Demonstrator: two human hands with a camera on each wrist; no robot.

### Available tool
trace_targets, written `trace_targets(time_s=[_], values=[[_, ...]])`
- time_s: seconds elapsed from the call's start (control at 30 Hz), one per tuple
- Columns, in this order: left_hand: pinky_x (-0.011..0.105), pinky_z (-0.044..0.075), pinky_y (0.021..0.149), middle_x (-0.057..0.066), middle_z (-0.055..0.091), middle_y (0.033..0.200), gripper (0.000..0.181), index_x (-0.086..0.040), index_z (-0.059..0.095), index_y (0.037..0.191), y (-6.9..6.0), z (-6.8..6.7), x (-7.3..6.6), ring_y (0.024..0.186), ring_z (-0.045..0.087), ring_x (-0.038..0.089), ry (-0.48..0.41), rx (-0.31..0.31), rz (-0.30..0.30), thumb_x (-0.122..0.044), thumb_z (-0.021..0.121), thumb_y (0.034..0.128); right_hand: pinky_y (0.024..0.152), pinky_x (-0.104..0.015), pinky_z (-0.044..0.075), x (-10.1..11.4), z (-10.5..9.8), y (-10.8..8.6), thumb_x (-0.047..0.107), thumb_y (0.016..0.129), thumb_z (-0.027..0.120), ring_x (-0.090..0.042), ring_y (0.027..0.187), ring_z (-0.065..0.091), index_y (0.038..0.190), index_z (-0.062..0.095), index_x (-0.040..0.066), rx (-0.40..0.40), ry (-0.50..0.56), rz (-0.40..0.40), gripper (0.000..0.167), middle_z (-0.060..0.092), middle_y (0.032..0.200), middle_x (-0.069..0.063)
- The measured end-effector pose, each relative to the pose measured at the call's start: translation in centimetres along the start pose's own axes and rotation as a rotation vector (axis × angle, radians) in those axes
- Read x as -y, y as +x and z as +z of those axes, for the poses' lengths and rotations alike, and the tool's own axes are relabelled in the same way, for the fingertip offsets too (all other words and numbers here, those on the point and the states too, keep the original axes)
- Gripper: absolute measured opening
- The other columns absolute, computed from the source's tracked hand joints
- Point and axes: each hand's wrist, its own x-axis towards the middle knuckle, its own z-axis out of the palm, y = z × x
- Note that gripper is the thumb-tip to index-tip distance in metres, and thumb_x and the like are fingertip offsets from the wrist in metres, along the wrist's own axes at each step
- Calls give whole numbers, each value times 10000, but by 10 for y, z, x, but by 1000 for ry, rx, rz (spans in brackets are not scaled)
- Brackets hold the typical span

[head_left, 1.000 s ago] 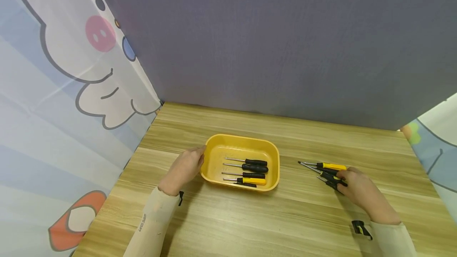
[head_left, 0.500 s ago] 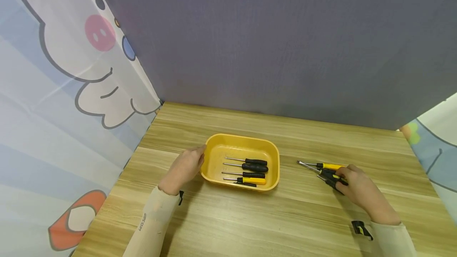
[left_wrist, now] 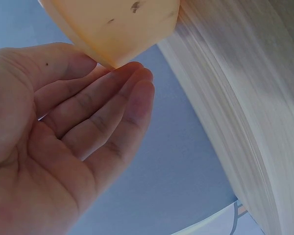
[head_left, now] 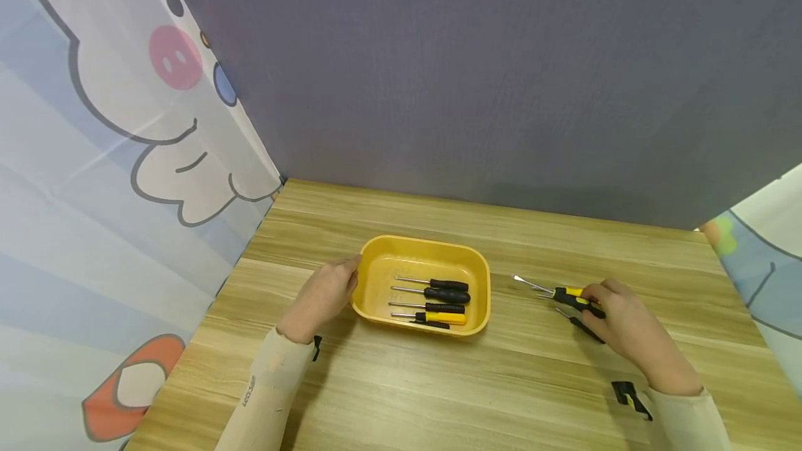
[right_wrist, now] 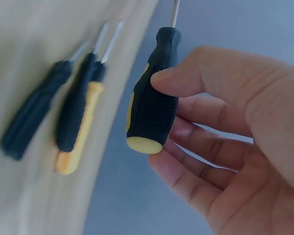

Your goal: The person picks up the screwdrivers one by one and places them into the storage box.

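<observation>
My left hand pinches the left rim of a yellow plastic bin; the left wrist view shows thumb and fingertips meeting at its edge. Inside the bin lie several screwdrivers, among them a yellow-handled one and a thick black-handled one. At the right, my right hand grips a black-and-yellow screwdriver by its handle, thumb on one side and fingers on the other. It is raised off the table. Beside it on the table lie two black-handled screwdrivers and a yellow-handled one.
The wood-grain table carries everything. Behind it stands a grey upright panel. A cartoon-printed curtain hangs along the left side, and another printed curtain shows at the right.
My right hand has lifted the black-and-yellow screwdriver from the group, its tip shifting left and up. My left hand and the bin stay put.
</observation>
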Motion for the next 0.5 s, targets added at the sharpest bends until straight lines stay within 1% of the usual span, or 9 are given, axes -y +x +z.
trace_targets(time_s=[0.27,0.5], values=[[376,615,723,226,699,1104,350,115,623,1266,1,1,0,927,700,302,2,2,-3,22,669,931,566,-420,524,15,-11,20,-16,747,808,-251,742,592,1018,679,-40,-44,-3,-79,302,610,921,-123],[355,613,698,221,704,1066,346,119,626,1255,0,2,0,880,701,282,1,2,-2,26,676,925,600,-426,530,34,-17,48,-13,764,781,-275,790,589,1025,685,-36,-65,-9,-147,279,621,942,-126]])
